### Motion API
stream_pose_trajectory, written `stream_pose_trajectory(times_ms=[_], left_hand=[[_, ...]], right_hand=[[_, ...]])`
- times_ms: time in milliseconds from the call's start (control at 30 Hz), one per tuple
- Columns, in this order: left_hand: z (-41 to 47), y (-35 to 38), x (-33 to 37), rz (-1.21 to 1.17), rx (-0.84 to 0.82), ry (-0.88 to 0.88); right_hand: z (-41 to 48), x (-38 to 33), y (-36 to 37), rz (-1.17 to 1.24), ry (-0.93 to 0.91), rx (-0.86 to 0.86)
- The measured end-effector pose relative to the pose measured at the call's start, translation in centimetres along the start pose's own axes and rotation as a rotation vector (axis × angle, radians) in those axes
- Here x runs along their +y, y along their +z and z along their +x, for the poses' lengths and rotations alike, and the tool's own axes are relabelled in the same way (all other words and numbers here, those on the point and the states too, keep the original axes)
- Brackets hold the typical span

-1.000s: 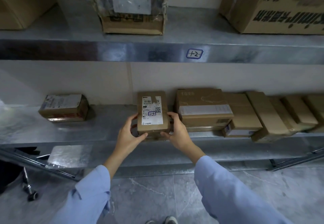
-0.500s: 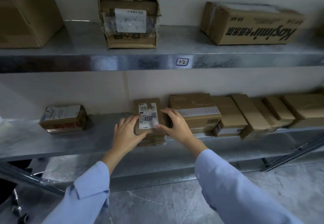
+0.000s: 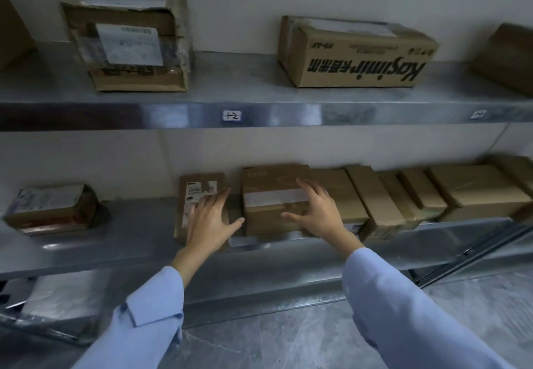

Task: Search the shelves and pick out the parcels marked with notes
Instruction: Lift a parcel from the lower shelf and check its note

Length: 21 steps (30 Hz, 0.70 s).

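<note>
Reaching along the lower shelf (image 3: 121,241), the person has both hands spread wide and holds nothing. The left hand (image 3: 209,221) lies flat on a small labelled parcel (image 3: 199,192), covering most of its label, while the right hand (image 3: 318,214) rests with fingers fanned on the top and front of the taped box (image 3: 271,195) just right of that parcel. The step in hand looks like checking the taped box for a note. To do it well, grip the box at both ends, tip its faces toward the eyes, and keep the row of boxes (image 3: 403,195) to its right from sliding off the edge. Any mark on the small parcel is hidden under the left hand. The white strip on the taped box is too blurred to read, and the boxes farther right show no legible labels.
</note>
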<state>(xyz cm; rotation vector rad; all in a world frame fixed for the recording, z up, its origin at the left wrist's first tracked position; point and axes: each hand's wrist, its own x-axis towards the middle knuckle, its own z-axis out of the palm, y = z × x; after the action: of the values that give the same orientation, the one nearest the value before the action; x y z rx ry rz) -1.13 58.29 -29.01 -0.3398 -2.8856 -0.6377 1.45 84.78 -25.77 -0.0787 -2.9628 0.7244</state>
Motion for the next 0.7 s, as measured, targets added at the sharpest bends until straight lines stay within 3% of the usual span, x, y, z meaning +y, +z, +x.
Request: stream_pose_trajectory(times_ms=[333,700], left_hand=[[0.7,2.6,4.1,0.007,0.016,-0.143],[1.8,2.7,3.4,0.040,-0.014,-0.155]], right_hand=[[2.8,5.6,-0.3,-0.016,0.011,-0.136],[3.4,5.9,1.1,0.102,-0.018,-0.115]])
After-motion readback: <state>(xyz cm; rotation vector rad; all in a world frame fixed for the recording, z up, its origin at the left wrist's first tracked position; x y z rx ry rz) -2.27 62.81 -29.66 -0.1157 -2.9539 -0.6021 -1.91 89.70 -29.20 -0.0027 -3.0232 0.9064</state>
